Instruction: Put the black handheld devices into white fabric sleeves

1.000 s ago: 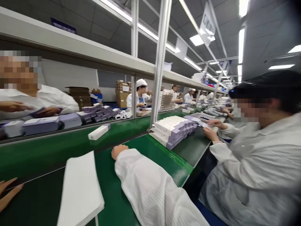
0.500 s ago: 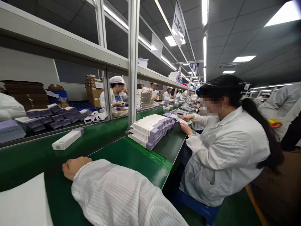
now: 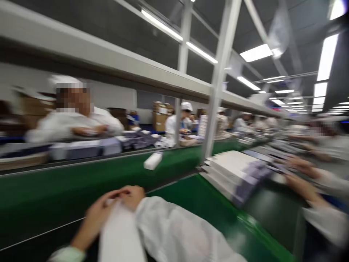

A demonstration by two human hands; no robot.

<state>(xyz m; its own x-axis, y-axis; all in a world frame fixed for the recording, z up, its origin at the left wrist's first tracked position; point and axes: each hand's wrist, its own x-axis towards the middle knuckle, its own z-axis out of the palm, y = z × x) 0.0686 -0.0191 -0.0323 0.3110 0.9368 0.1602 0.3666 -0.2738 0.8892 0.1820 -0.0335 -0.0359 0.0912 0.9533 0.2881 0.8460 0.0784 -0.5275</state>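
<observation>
A long white box (image 3: 118, 233), blurred, stands out from the lower edge of the view toward the belt. My left hand (image 3: 94, 213) is wrapped along its left side, the fingers bent over its far end. At that same end my right hand (image 3: 132, 196) is closed, its fingertips meeting those of my left hand. What the fingertips do there is hidden by the blur. Beyond my hands a single white and lilac box (image 3: 153, 161) lies on the green belt (image 3: 54, 182).
Stacked white and lilac boxes (image 3: 237, 171) stand to the right on the green worktop (image 3: 174, 187). A co-worker's hands (image 3: 302, 178) are just past them. An upright metal post (image 3: 218, 83) rises behind the stack. Across the belt sits a person in white (image 3: 73, 116) behind more boxes (image 3: 84, 147).
The view has swung left, so things appear farther right. My left hand has come into view. My right hand, earlier a fist on the worktop, is now at the white box's end.
</observation>
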